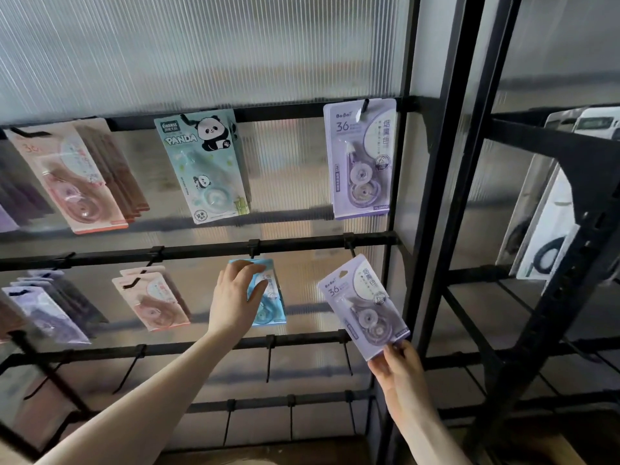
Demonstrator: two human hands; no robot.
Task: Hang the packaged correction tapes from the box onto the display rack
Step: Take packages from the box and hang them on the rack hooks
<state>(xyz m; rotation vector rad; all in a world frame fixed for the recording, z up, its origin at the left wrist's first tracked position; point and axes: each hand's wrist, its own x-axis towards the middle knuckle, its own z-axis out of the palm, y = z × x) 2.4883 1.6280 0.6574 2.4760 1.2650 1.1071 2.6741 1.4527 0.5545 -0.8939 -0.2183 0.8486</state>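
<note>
Ribbed translucent panel behind a black display rack (208, 251) with horizontal bars and forward pegs. Top row, from the left: pink packs (72, 177), a panda pack (204, 166), a purple pack (360, 159) hanging on a peg at the far right. Second row: purple and dark packs far left, pink packs (151, 300), then a blue pack (266, 292) on a peg.

Left hand (235, 300): grip closed lightly round the blue pack, fingers curled over its top and thumb on its face; pack sits just under the second bar.

Right hand (399, 370): grip pinches the lower corner of a purple correction tape pack (364, 305), held tilted, off any peg, just below the peg at the right end of the second bar.

Bare pegs on the lower bars. Second black rack (570, 229) to the right, white packs on it.
</note>
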